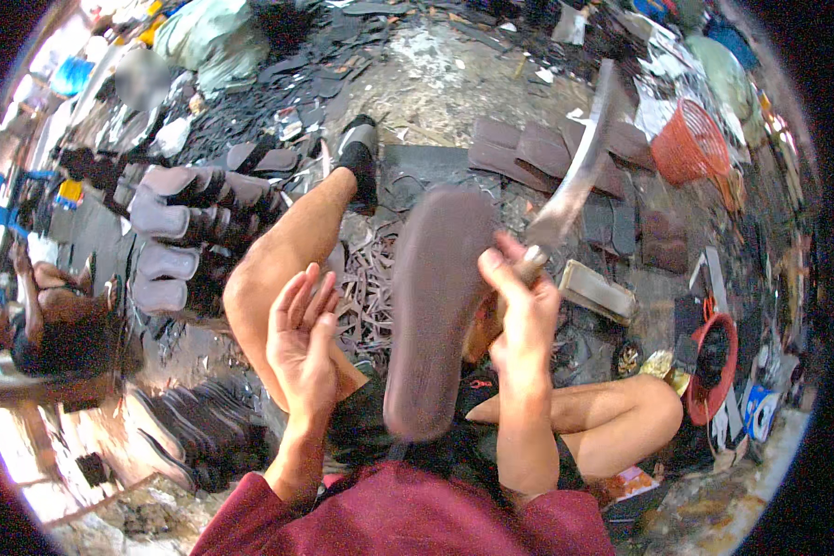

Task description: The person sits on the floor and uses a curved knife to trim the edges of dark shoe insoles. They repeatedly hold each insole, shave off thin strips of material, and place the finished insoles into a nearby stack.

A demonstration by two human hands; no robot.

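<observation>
A brown-grey shoe sole (440, 306) stands out in front of my lap, long and slightly blurred, its broad end pointing away from me. My left hand (304, 324) is open to the left of it, palm up and fingers spread, apart from the sole. My right hand (524, 301) is closed round the handle of a long curved knife (579, 171), whose blade points up and away to the right. The right fingertips lie close to the sole's right edge; whether they touch it, and what holds the sole up, I cannot tell.
Curled trimmings (366, 287) lie between my legs. Stacked soles (171, 222) stand at the left, more soles (204, 417) below them. Brown sheets (533, 153), a whetstone-like block (598, 289) and a red basket (690, 139) are at the right. Another person (51, 306) sits far left.
</observation>
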